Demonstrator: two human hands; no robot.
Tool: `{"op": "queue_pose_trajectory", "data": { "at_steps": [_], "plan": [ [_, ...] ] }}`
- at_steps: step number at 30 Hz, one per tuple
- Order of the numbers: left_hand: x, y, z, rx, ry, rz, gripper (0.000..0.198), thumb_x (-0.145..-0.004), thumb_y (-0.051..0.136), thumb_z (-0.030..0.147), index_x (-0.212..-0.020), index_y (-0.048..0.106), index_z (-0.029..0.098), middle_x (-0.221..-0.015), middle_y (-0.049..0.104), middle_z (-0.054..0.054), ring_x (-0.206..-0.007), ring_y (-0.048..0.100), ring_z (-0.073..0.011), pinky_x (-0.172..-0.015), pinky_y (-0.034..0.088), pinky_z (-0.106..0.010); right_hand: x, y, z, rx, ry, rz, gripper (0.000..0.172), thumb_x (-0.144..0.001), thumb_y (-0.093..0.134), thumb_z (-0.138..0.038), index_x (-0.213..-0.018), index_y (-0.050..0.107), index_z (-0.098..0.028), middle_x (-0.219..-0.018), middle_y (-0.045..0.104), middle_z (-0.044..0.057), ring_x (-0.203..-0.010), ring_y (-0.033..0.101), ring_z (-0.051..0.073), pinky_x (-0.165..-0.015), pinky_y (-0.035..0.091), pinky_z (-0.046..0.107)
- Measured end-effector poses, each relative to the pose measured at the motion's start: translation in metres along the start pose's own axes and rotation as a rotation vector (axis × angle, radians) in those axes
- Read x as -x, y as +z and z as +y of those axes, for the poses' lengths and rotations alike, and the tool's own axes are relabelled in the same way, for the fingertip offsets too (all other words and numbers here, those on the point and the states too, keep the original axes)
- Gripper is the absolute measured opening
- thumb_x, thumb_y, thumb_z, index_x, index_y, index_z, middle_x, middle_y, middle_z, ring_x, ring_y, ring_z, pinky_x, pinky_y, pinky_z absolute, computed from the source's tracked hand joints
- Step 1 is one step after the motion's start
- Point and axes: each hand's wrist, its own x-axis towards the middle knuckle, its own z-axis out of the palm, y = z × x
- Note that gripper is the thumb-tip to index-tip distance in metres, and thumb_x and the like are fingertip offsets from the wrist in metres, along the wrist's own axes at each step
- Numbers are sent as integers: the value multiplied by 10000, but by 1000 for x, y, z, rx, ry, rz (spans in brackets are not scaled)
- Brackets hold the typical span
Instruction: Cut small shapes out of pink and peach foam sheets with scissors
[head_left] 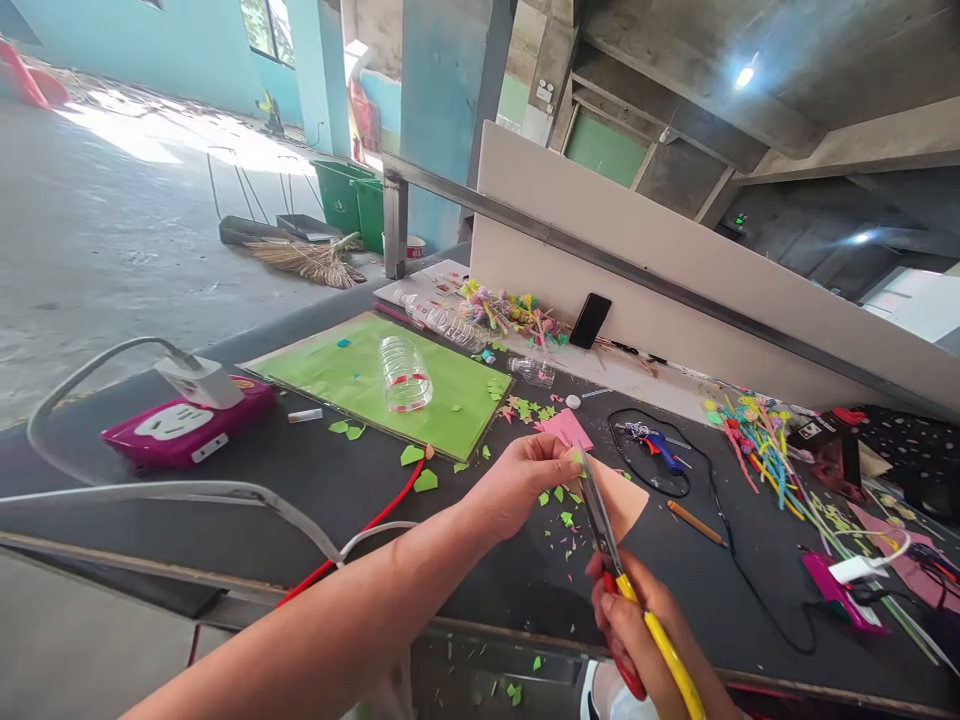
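Observation:
My left hand [525, 480] pinches a small piece of green paper [578, 459] between thumb and fingertips. Close beside it are the blades of a pair of scissors [598, 515], which have one yellow and one red handle. My right hand [637, 610] is wrapped round those handles, near the table's front edge. Under the blades lies a peach paper sheet [621, 500], with a pink paper sheet [568, 428] just beyond it. Green paper scraps [566, 519] are scattered on the black tabletop below my hands. Whether the blades touch the green piece, I cannot tell.
A cut plastic bottle [405, 375] stands on a green sheet [330, 375] to the left. A purple power strip [191, 425] with cables sits at the left edge. To the right are a blue glue gun [664, 452], its black cord and colourful pipe cleaners [761, 445].

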Motion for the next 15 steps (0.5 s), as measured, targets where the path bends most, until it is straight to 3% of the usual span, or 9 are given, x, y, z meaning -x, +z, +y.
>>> {"op": "queue_pose_trajectory", "data": {
  "at_steps": [6, 15],
  "plan": [
    [1, 0, -1, 4, 16, -15, 194, -706, 701, 259, -638, 576, 127, -663, 621, -31, -638, 548, -112, -670, 407, -238, 3, -1, -7, -93, 29, -48, 168, -764, 498, -316, -888, 501, -203, -579, 463, -71, -351, 268, 48, -343, 210, 197],
    [2, 2, -1, -3, 7, -8, 208, -726, 685, 274, -621, 580, 129, -651, 618, -31, -639, 541, -106, -679, 404, -232, -2, 0, 3, -173, 75, -69, 258, -719, 573, -372, -888, 486, -198, -572, 468, -78, -329, 226, 26, -327, 191, 187]
  ]
}}
